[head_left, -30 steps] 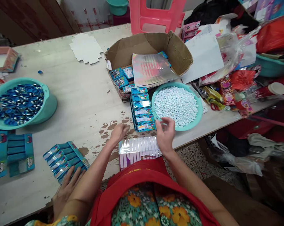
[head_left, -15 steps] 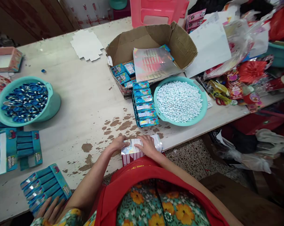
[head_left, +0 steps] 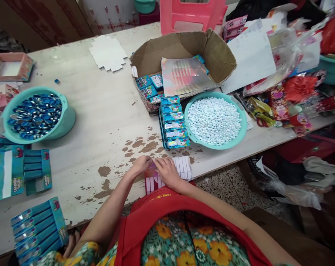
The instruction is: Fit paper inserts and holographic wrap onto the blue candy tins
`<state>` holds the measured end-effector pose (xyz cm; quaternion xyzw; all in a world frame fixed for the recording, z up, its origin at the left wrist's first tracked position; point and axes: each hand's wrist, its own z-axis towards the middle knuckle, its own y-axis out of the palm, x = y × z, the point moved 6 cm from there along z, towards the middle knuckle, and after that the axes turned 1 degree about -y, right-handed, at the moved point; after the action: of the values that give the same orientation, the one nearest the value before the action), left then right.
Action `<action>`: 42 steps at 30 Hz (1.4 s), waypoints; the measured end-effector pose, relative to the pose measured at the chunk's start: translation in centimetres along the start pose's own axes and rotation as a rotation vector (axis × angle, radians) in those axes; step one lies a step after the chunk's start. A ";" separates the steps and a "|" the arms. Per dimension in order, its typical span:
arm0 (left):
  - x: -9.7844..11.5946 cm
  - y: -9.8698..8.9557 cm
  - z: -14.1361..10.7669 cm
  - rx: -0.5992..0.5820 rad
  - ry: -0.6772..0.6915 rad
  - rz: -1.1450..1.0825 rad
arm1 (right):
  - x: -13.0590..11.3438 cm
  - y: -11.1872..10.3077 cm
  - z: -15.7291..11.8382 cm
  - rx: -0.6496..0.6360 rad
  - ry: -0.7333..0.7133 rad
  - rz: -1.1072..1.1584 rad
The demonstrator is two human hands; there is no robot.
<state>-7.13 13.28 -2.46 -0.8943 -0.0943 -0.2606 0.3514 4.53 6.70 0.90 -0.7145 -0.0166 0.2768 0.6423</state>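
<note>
My left hand (head_left: 141,164) is closed in a pinch at the left end of a shiny sticker sheet (head_left: 182,167) by the table's front edge. My right hand (head_left: 166,172) lies across the sheet, its fingers bent together and their tips meeting those of my left hand. White strips show on the sheet to the right, with pink and white bands below my hands. My hands hide the gripped part. Just beyond stands a row of blue candy boxes (head_left: 174,124), beside a teal basin (head_left: 243,127) full of small pale candies.
A cardboard box (head_left: 221,55) holds blue packs and a shiny sheet (head_left: 184,75). At left are a teal basin (head_left: 70,120) of blue and silver caps and a tray of blue boxes (head_left: 37,227). Another person's fingers (head_left: 71,242) show beside it. Wrappers (head_left: 297,85) clutter the right.
My hands have drawn together at the sheet, which now shows more white strips at right and pink at left. The blue box tray shifted left, and the other person's hand no longer covers it.
</note>
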 end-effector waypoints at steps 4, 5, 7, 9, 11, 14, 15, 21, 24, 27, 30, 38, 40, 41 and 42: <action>-0.3 0.1 0.2 0.018 -0.022 -0.005 | -0.3 0.3 -0.6 -0.019 -0.073 -0.096; -0.4 0.1 0.3 0.014 -0.024 -0.013 | -0.3 0.3 -0.7 -0.020 -0.075 -0.104; -0.3 0.1 0.3 -0.007 -0.009 -0.047 | -0.1 0.4 -0.5 -0.023 -0.050 -0.097; 0.0 0.1 0.3 -0.030 0.007 -0.088 | 0.2 0.8 -0.3 -0.035 -0.012 -0.068; 0.0 0.0 0.3 -0.042 -0.004 -0.123 | 0.4 1.2 -0.1 -0.051 0.010 -0.032; 0.0 0.1 0.3 -0.042 -0.022 -0.170 | 0.4 1.7 0.1 -0.055 0.024 0.003; -0.1 0.1 0.4 -0.039 -0.024 -0.188 | 0.4 1.7 0.1 -0.053 0.023 0.005; -1.1 0.6 0.9 -0.018 -0.043 -0.243 | 0.0 0.9 -0.4 -0.042 -0.045 0.030; -1.2 0.6 1.0 -0.018 -0.049 -0.246 | 0.2 0.3 -0.4 0.002 -0.007 0.073; -1.0 0.5 1.0 -0.019 -0.049 -0.238 | 0.6 0.3 0.0 0.016 0.076 0.086; -0.9 0.4 1.0 -0.020 -0.047 -0.232 | 0.6 0.9 0.4 -0.032 0.113 0.082; -1.6 0.9 1.4 -0.006 -0.070 -0.251 | 0.5 1.8 0.1 -0.108 0.052 0.064; -1.7 1.0 1.5 -0.005 -0.071 -0.255 | 0.4 2.2 0.0 -0.132 0.034 0.041; -1.7 1.0 1.5 -0.005 -0.069 -0.258 | 0.4 2.4 -0.1 -0.144 0.029 0.031; -1.7 1.0 1.6 -0.005 -0.067 -0.262 | 0.4 2.5 -0.1 -0.154 0.027 0.023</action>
<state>-7.64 13.64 -4.93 -0.8834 -0.2211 -0.2746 0.3087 4.03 6.33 -1.56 -0.7657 -0.0209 0.2721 0.5825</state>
